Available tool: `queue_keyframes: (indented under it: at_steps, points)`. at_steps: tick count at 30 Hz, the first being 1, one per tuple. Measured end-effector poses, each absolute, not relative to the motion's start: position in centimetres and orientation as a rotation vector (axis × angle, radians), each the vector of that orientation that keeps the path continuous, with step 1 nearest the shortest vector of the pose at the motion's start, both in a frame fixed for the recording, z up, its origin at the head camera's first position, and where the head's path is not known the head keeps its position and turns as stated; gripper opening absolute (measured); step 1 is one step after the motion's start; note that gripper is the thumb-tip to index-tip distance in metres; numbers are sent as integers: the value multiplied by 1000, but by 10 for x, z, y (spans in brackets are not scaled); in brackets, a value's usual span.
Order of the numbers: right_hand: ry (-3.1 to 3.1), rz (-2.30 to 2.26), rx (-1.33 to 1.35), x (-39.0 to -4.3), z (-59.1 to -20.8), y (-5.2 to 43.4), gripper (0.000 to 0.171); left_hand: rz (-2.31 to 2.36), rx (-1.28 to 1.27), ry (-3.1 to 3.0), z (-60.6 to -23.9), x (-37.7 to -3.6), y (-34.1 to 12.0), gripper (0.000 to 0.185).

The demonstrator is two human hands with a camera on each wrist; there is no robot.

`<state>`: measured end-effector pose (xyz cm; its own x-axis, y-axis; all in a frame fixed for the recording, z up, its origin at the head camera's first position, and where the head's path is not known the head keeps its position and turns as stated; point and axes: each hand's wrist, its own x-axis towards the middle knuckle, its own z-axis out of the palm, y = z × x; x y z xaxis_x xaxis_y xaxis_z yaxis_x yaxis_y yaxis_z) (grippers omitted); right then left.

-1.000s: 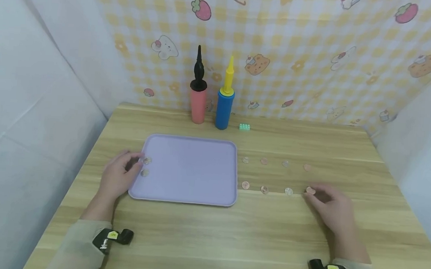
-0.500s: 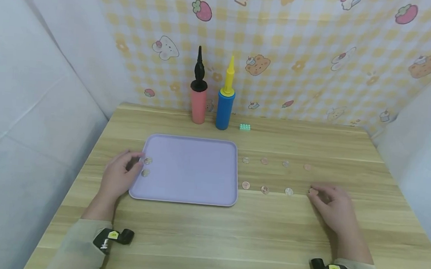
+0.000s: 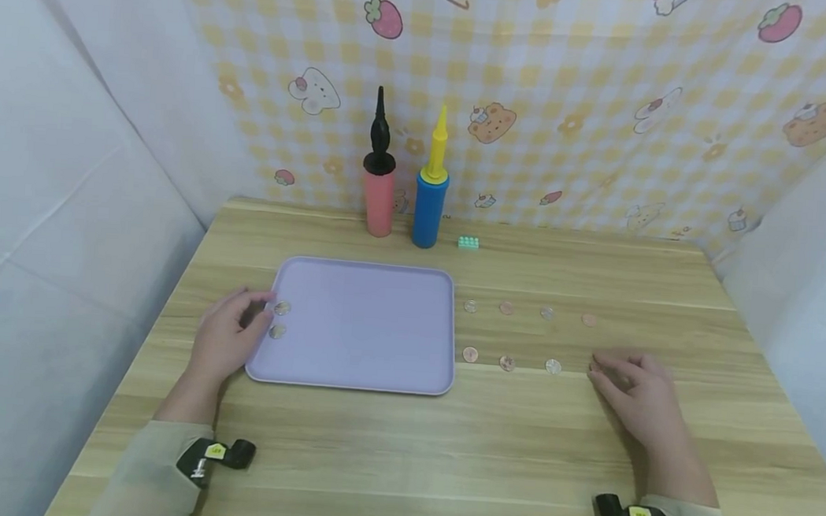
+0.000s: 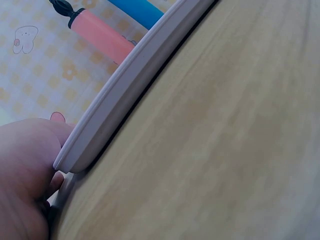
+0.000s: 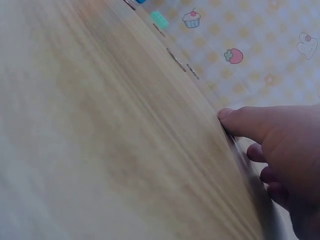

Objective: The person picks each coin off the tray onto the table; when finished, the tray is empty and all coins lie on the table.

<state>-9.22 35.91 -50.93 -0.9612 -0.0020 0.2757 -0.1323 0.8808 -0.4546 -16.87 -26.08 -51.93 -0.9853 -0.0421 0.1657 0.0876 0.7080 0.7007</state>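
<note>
My left hand [image 3: 229, 332] rests at the left rim of a lilac tray [image 3: 359, 326], thumb and index finger at the edge with a gap between them. Two silvery coins [image 3: 280, 319] lie in the tray beside those fingertips. In the left wrist view the hand [image 4: 27, 165] shows at the tray's corner. On the right, my right hand [image 3: 639, 390] pinches a coin [image 3: 594, 367] low at the tabletop, almost hidden by thumb and index finger. The other fingers curl under in the right wrist view. To its left, copper and silvery coins lie in two rows, including a silvery one [image 3: 553, 367].
A pink hand pump [image 3: 379, 201] with a black nozzle and a blue one [image 3: 428, 212] with a yellow nozzle stand at the back of the wooden table [image 3: 400, 462]. Beside them lies a small mint toy brick [image 3: 468, 243]. A checked cloth [image 3: 574, 63] hangs behind.
The coin at the right fingertips showed its copper face a second ago and is now nearly covered. The right hand has shifted very slightly; the left hand and tray stay put.
</note>
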Motion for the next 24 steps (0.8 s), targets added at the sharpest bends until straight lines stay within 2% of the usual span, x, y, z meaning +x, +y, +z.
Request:
queue_keyframes:
  at_steps: [13, 20, 24]
  points:
    - [-2773, 715, 62, -89, -510, 360, 28, -1120, -53, -2745, -521, -169, -261, 32]
    - [-2745, 638, 45, -94, -512, 355, 40, -1104, -93, -2708, -523, -168, -261, 33]
    - [-2582, 656, 54, -103, -513, 342, 34, -1098, -97, -2694, -521, -168, -262, 33]
